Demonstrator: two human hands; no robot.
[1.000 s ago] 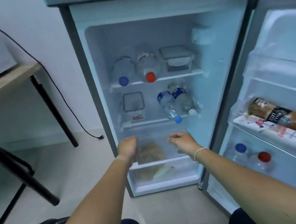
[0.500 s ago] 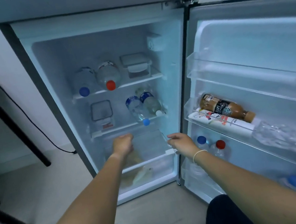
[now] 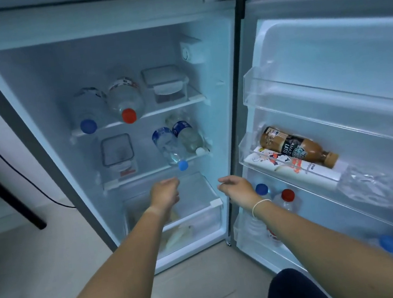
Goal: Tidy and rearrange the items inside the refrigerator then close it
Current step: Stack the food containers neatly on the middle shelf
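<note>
Reaching toward the open refrigerator (image 3: pixel 105 60), your left hand (image 3: pixel 165 194) hovers over the clear crisper drawer (image 3: pixel 200 214) at the bottom, fingers loosely curled and holding nothing. Your right hand (image 3: pixel 238 188), a white band at its wrist, hangs just beside the drawer's right corner, fingers relaxed and empty. On the top shelf lie a blue-capped bottle (image 3: pixel 87 114), a red-capped bottle (image 3: pixel 125 100) and a lidded container (image 3: pixel 166 83). The middle shelf holds a second clear container (image 3: pixel 117 151) and two water bottles (image 3: pixel 179 143) lying side by side. In the door rack a brown latte bottle (image 3: pixel 297 146) lies on a white carton (image 3: pixel 293 170).
</note>
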